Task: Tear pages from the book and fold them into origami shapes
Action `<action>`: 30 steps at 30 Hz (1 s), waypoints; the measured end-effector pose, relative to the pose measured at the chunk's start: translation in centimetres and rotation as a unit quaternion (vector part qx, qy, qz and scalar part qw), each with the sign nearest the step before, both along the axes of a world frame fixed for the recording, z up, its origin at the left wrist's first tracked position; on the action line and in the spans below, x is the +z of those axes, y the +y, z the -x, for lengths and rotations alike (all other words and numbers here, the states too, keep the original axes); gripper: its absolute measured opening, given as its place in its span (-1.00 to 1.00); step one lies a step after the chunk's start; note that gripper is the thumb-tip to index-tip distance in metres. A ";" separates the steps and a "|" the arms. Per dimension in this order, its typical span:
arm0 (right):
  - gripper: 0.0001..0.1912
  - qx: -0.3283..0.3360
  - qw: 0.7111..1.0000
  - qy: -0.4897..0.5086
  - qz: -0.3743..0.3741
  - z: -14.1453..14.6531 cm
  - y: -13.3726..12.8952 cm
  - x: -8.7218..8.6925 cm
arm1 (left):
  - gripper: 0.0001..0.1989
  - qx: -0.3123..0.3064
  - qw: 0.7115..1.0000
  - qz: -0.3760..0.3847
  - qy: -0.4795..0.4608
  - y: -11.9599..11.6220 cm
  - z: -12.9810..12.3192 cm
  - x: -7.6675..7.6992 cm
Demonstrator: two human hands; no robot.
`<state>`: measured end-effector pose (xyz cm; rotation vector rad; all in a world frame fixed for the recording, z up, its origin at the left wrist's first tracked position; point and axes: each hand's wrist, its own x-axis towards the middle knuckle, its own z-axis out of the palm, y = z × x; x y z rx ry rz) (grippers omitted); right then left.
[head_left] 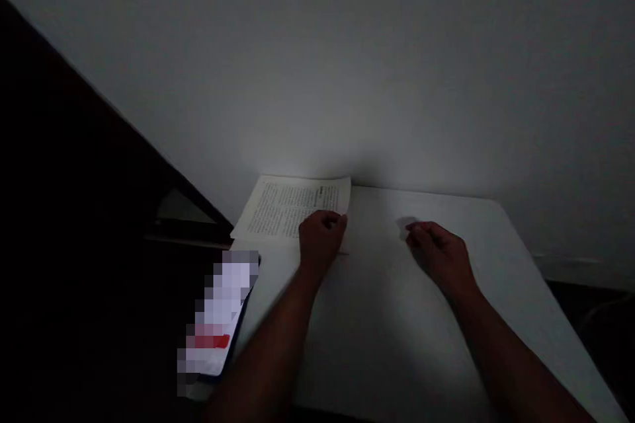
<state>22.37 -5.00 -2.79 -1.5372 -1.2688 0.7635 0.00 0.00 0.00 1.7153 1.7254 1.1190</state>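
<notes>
My left hand [322,236] is closed in a pinch over the lower right corner of a printed sheet [278,205]. Whether its fingertips grip the paper's edge or some smaller thing is too dark to tell. Just below this hand, a thin reddish sliver [344,253] shows against the white table [367,330]. Farther right, my right hand [440,252] hovers low over the tabletop or rests on it, thumb and fingers pressed together. Anything between those fingers is too small or dim to name.
A lit phone [223,317], its screen partly blurred out, lies along the table's left edge beside my left forearm. The table's back edge meets a plain wall [347,66]. At the left is a dark slanting shape [74,165].
</notes>
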 end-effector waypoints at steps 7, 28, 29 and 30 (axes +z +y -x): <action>-0.67 -0.004 1.000 -0.014 -0.006 0.2 0.1 0.6 | -0.92 0.026 0.993 -0.102 0.052 -0.6 -0.8 0.1; -0.57 0.147 0.938 0.310 0.049 2.1 0.2 1.3 | -0.97 -0.134 0.947 -0.292 0.031 -3.0 -4.7 0.0; -0.57 0.149 0.940 0.302 0.056 2.2 0.2 1.5 | -0.97 -0.149 0.945 -0.289 0.030 -3.2 -4.8 -0.1; -0.58 0.148 0.945 0.287 0.061 2.2 0.2 1.6 | -0.96 -0.166 0.944 -0.285 0.028 -3.4 -5.0 -0.2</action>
